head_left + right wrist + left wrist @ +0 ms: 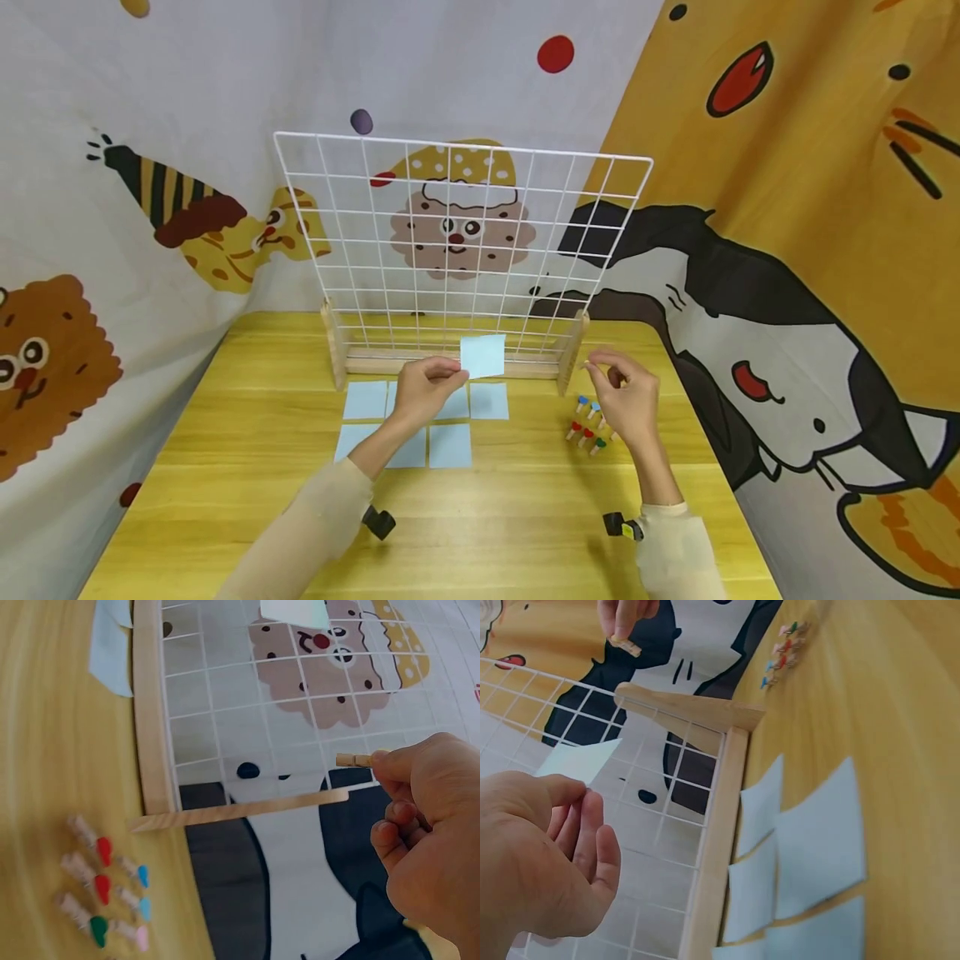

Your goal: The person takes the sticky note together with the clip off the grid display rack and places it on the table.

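My left hand (427, 387) pinches a light blue sticky note (483, 356) by its edge, held up in front of the lower part of a white wire grid (465, 225). Thumb and forefinger of my right hand (628, 396) grip a small wooden clothespin (354, 760), clear of the table and right of the grid. Below my left hand, more light blue notes (450, 446) lie in two rows on the table, partly hidden by that hand and arm. Several small clothespins with coloured hearts (101, 889) lie on the table below my right hand.
A wooden base (450, 362) with two upright side posts (573, 354) holds the grid on the yellow wood-grain table (510, 533). Behind it hangs a cloth (465, 92) printed with cartoon animals.
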Motion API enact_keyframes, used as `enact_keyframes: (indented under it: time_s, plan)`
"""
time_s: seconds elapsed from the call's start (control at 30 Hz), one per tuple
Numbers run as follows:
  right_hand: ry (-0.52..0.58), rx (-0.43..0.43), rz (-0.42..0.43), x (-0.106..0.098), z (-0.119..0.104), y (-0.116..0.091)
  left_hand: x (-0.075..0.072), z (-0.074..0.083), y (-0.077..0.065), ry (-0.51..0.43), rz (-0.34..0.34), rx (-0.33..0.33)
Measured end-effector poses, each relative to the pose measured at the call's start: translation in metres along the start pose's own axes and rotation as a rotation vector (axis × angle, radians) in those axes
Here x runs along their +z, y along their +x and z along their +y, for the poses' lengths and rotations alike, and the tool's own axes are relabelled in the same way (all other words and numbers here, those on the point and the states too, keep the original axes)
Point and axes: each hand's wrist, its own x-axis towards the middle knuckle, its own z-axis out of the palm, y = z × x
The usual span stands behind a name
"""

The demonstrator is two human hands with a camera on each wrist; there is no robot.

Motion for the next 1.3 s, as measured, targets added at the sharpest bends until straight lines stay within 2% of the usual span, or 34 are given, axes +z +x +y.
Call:
enact_keyframes:
  time_s: [0.13,0.27,0.43,0.7,0.93,1.1,1.3]
  plan:
    - [-0.015,0.032,0.010,-0.004,0.004,-0.012,-0.006,-0.012,-0.011,0.016,-0.019,-0.030]
    - [-0.004,0.099,0.014,-0.010,0.011,-0.026,-0.006,-0.024,-0.024,0.013,-0.042,-0.052]
    - [-0.009,0.180,-0.002,-0.019,0.018,-0.043,-0.003,-0.035,-0.039,0.035,-0.047,-0.051]
    - [-0.054,0.251,-0.003,-0.028,0.029,-0.066,0.003,-0.052,-0.057,0.022,-0.030,-0.117]
    - [-0.079,0.299,0.008,-0.035,0.037,-0.087,0.011,-0.061,-0.076,0.074,-0.057,-0.147]
    - [-0.071,0.347,-0.005,-0.041,0.042,-0.100,0.018,-0.066,-0.086,0.040,-0.093,-0.180]
    - [-0.093,0.408,-0.020,-0.049,0.047,-0.108,0.026,-0.072,-0.093,0.008,-0.088,-0.187]
